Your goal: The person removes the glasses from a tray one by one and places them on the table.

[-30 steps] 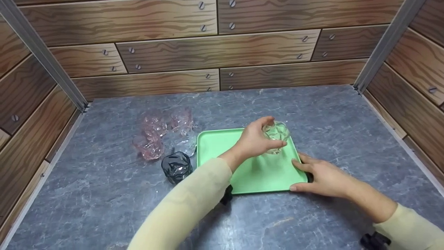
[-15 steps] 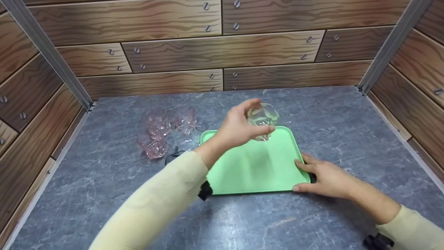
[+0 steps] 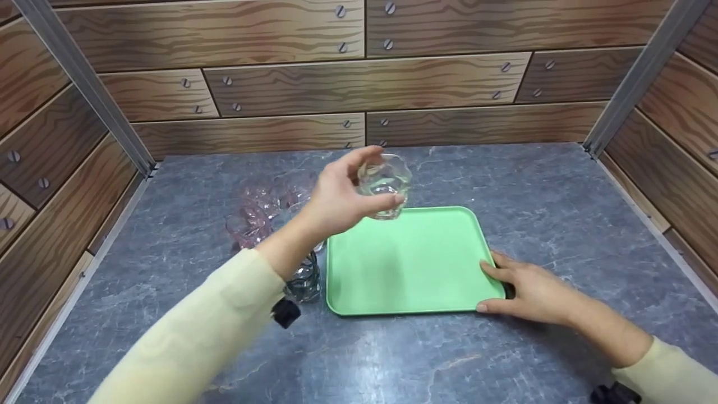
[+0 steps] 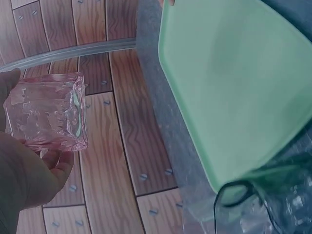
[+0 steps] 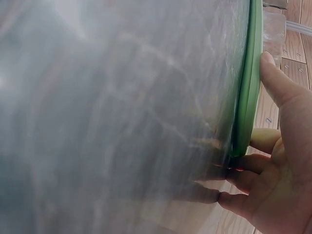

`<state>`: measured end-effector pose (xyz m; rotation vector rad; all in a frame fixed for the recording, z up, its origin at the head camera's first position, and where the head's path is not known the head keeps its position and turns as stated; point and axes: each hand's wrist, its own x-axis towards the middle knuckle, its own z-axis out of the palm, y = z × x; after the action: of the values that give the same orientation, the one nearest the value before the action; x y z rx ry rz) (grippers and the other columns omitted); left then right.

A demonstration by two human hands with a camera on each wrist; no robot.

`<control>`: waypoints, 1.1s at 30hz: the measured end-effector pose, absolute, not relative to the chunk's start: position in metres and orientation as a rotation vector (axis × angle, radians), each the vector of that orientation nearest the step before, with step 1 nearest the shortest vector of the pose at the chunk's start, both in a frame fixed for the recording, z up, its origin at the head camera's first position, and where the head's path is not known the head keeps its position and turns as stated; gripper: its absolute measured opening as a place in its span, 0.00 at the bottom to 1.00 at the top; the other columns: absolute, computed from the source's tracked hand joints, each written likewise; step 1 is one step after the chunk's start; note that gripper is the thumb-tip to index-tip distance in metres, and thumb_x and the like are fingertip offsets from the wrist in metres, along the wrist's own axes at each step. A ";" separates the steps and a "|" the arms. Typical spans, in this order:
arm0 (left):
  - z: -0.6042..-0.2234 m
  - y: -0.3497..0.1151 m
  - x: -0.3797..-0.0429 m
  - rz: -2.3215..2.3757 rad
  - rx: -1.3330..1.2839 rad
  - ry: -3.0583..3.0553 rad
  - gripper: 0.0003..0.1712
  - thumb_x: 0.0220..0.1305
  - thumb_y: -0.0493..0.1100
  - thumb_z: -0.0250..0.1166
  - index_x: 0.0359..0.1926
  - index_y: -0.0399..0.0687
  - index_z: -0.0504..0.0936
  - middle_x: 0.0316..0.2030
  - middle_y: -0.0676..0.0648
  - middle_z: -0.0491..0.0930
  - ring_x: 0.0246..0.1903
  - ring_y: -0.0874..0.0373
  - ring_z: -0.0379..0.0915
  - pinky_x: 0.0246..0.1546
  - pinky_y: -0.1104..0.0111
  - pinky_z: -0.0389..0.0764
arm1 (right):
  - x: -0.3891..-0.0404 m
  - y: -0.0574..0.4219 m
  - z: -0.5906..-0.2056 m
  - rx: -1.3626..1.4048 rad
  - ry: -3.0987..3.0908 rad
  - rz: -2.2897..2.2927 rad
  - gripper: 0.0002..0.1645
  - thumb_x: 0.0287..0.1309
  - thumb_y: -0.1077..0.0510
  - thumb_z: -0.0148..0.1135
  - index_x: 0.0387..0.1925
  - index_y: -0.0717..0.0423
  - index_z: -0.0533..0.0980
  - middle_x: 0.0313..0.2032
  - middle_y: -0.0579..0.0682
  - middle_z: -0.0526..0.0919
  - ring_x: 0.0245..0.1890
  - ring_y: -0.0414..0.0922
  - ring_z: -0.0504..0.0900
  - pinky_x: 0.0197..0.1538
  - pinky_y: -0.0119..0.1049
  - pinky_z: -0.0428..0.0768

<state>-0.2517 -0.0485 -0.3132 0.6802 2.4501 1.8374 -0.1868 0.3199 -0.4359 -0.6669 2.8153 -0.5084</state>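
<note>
My left hand (image 3: 339,196) holds a faceted glass tumbler (image 3: 387,178) in the air above the tray's far left part, thumb and fingers around its sides. It looks clear in the head view and pinkish in the left wrist view, where the tumbler (image 4: 46,114) hangs sideways in the picture. Below lies a bare green tray (image 3: 432,261) on the table. At its near right corner, my right hand (image 3: 535,292) grips the edge. In the right wrist view the thumb (image 5: 278,80) lies on the tray's rim (image 5: 247,92), with other fingers at its edge.
Left of the tray stands a dark grey glass (image 3: 305,280), partly behind my left forearm. Several pink glasses (image 3: 255,216) are grouped farther left, also partly covered. Wood-patterned walls (image 3: 359,84) enclose the grey marbled table (image 3: 392,359) at the back and sides.
My left hand has lifted the tumbler off the tray's far right area and carried it leftward. The right hand keeps its place at the tray's corner.
</note>
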 end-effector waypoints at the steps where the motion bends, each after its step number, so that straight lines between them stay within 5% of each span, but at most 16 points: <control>1: -0.312 -0.052 -0.251 1.848 0.676 2.447 0.51 0.55 0.43 0.84 0.76 0.45 0.70 0.63 0.50 0.80 0.57 0.48 0.80 0.55 0.62 0.85 | -0.187 0.320 -0.436 -0.667 2.817 -0.506 0.63 0.60 0.20 0.63 0.76 0.65 0.66 0.77 0.74 0.59 0.73 0.72 0.64 0.69 0.69 0.70; 17: -0.311 -0.114 -0.231 1.812 0.626 2.562 0.51 0.54 0.46 0.85 0.77 0.49 0.70 0.62 0.54 0.82 0.59 0.52 0.79 0.62 0.58 0.81 | -0.187 0.321 -0.437 -0.660 2.811 -0.505 0.63 0.60 0.19 0.62 0.76 0.65 0.66 0.77 0.74 0.58 0.73 0.72 0.64 0.69 0.69 0.69; 26: -0.314 -0.142 -0.220 1.815 0.568 2.611 0.52 0.52 0.42 0.86 0.76 0.47 0.70 0.63 0.51 0.81 0.56 0.48 0.81 0.50 0.62 0.88 | -0.186 0.321 -0.439 -0.670 2.840 -0.504 0.63 0.60 0.19 0.62 0.76 0.64 0.67 0.76 0.73 0.60 0.73 0.72 0.65 0.70 0.69 0.69; 33: -0.320 -0.164 -0.213 1.842 0.537 2.642 0.50 0.52 0.39 0.85 0.75 0.45 0.72 0.62 0.49 0.82 0.55 0.47 0.82 0.49 0.64 0.88 | -0.187 0.321 -0.438 -0.658 2.828 -0.507 0.64 0.60 0.19 0.62 0.77 0.64 0.66 0.77 0.73 0.59 0.74 0.72 0.64 0.70 0.69 0.69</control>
<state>-0.2127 -0.1638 -0.3197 0.5372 2.6420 1.8419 -0.1866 0.3211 -0.4379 -0.6581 2.8276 -0.5070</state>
